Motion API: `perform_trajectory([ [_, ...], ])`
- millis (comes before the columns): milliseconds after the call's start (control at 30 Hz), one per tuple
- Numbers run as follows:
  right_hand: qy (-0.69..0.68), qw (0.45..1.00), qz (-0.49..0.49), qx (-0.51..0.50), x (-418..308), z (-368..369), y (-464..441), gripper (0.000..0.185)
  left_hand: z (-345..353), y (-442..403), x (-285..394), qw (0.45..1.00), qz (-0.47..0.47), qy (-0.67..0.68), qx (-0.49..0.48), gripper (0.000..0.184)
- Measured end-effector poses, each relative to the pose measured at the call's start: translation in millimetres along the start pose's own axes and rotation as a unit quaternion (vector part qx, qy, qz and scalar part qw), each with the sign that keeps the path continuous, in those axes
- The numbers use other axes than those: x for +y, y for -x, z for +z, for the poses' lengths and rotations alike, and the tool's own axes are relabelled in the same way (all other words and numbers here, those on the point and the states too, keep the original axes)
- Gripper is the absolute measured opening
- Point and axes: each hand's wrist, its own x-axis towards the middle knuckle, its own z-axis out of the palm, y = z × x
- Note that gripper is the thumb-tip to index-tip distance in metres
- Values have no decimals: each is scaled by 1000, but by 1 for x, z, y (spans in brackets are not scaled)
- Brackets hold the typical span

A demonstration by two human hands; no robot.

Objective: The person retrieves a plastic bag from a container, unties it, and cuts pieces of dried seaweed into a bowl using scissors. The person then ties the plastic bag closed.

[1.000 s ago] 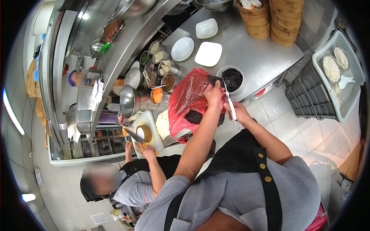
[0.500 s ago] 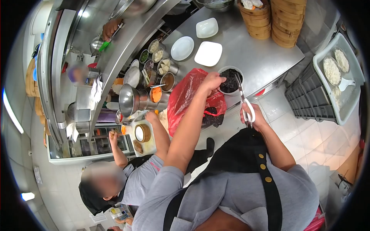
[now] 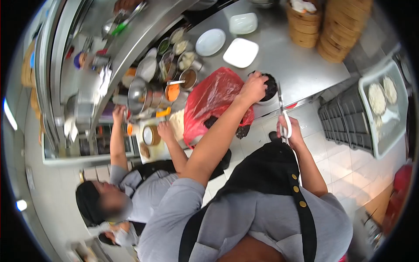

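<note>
My left hand is now right over the white bowl. A half second ago it was by the edge, and now my fingers bend down onto the black, shredded-looking stuff in there. I can't tell if they pinch some of it or just push on it, because the back of my hand hides the tips.

My right hand keeps its hold on the scissors, with my fingers at the white loops. The blades were over the black stuff a moment ago. Now they point up just beside the bowl's rim, and they look close together. So I think the snipping has stopped for now, and my left hand is the busy one.

The bowl sits near the edge of the shiny metal table. It looks quite full, so bits could spill over if I push hard. The red bag lies next to it, under my left arm. A dark lump pokes out of the bag on the side near me, as it did before, so I guess there is more left to cut. The square white plate stays where it was, apart from my hands.
</note>
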Motion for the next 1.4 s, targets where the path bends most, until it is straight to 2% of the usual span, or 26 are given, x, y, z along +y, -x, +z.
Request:
perform_trajectory([
  [33, 0, 1000, -3, 3, 3, -3, -1, 37, -13, 5, 8, 999, 11, 10, 44, 23],
  [133, 26, 997, -14, -71, -3, -10, 5, 35, -39, 64, 38, 980, -34, 87, 175, 16],
  [200, 126, 973, 45, -190, -15, -9, 9, 35, -41, 126, 46, 951, -141, 148, 231, 16],
  [233, 171, 953, 70, -241, -17, -7, 9, 35, -33, 161, 34, 924, -244, 164, 245, 16],
  [267, 239, 936, 110, -236, -18, 4, 9, 36, -22, 194, 11, 887, -340, 181, 253, 17],
  [333, 318, 896, 157, -268, -23, 35, 7, 41, -17, 243, -36, 802, -433, 242, 333, 20],
  [433, 387, 854, 136, -318, -5, 81, -21, 50, -28, 248, -54, 788, -483, 172, 342, 25],
  [467, 424, 838, 110, -326, -5, 97, -34, 52, -31, 241, -56, 758, -513, 228, 331, 27],
  [533, 442, 852, 47, -276, -11, 126, -53, 55, -41, 220, -49, 689, -565, 339, 303, 29],
  [567, 414, 875, 30, -250, -13, 131, -62, 54, -47, 210, -43, 660, -588, 347, 313, 35],
  [667, 350, 913, 0, -209, -26, 132, -75, 53, -51, 198, -52, 611, -587, 452, 278, 38],
  [767, 380, 897, -2, -227, -39, 118, -72, 49, -65, 174, -55, 676, -572, 381, 267, 33],
  [800, 415, 879, 0, -235, -34, 109, -76, 45, -66, 170, -72, 679, -554, 394, 278, 29],
  [867, 382, 890, 25, -246, -24, 98, -69, 45, -63, 170, -114, 686, -516, 417, 299, 22],
  [900, 373, 893, 50, -249, -17, 92, -65, 44, -75, 167, -113, 668, -547, 405, 299, 16],
  [1000, 353, 893, 112, -254, -3, 80, -47, 41, -76, 173, -133, 646, -607, 359, 293, 14],
  [1100, 284, 897, 147, -306, 14, 64, -31, 41, -23, 210, -198, 701, -451, 466, 296, 9],
  [1133, 277, 891, 165, -318, 16, 60, -26, 39, -26, 215, -175, 628, -374, 574, 368, 7],
  [1167, 297, 885, 167, -316, 19, 54, -21, 38, -33, 213, -159, 608, -412, 580, 351, 10],
  [1200, 326, 876, 157, -318, 20, 48, -18, 33, -35, 203, -148, 626, -408, 565, 351, 10],
  [1233, 320, 878, 165, -316, 21, 40, -15, 33, -48, 201, -109, 602, -452, 524, 399, 20],
  [1333, 305, 878, 187, -319, 32, 19, -8, 39, -41, 211, -42, 571, -468, 499, 455, 39],
  [1367, 300, 877, 194, -320, 35, 16, -5, 42, -34, 223, -25, 576, -444, 541, 421, 48],
  [1400, 308, 873, 199, -320, 37, 15, -3, 43, -30, 224, -16, 582, -469, 533, 397, 49],
])
